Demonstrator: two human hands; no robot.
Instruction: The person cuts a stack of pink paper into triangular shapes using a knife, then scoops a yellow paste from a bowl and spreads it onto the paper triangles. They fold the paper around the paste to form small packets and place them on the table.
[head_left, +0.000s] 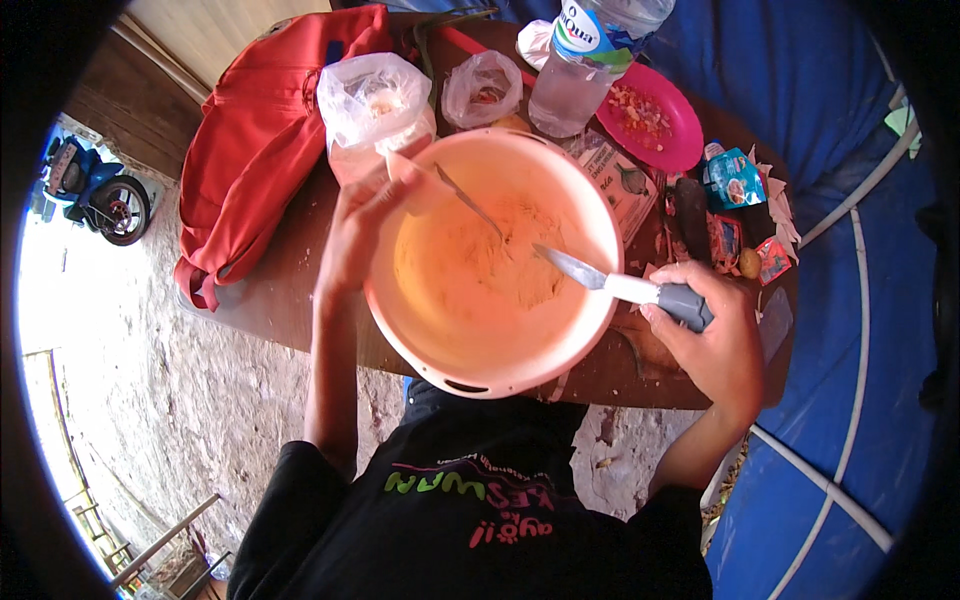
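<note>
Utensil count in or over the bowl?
2: a knife held by the right hand, blade over the bowl, and a thin metal utensil inside it, left of the blade. Others could be buried in the contents.

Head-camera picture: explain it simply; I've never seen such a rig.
No machine here: a person works with two bare hands. A fisheye head camera looks down, so edges bend. The right hand holds a knife with a white-and-grey handle, its blade over a round, pale pink plastic bowl; the left hand is at the bowl's rim. A thin metal utensil reaches into the bowl. On the brown table: a red fabric bag, clear plastic bottle and bright pink plate.
</note>
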